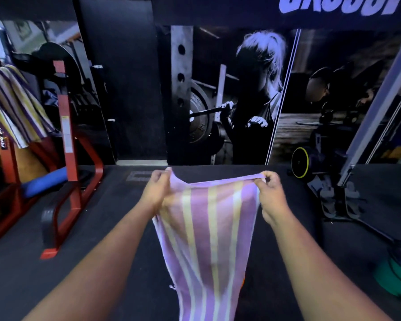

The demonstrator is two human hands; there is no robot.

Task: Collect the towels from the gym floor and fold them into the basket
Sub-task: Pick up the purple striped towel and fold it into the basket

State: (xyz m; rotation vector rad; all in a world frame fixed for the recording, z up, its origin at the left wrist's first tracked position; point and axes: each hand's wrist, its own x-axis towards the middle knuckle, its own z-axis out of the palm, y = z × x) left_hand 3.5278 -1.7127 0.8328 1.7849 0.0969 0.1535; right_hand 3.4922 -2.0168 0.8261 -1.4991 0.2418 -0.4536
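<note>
A purple towel with yellow and white stripes (pixel 208 239) hangs in front of me, stretched along its top edge. My left hand (pixel 156 191) pinches its upper left corner and my right hand (pixel 270 193) pinches the upper right corner. The towel falls down past the bottom of the frame, hiding whatever is beneath it. A second striped towel (pixel 14 103) is draped over the red rack at the left. No basket shows in this view.
A red metal rack (pixel 67 144) stands on the dark floor at the left, with a blue pad (pixel 44 181) under it. A barbell with green plates (pixel 396 274) lies at the right, beside a grey machine base (pixel 338 200). A mural wall (pixel 241 89) faces me.
</note>
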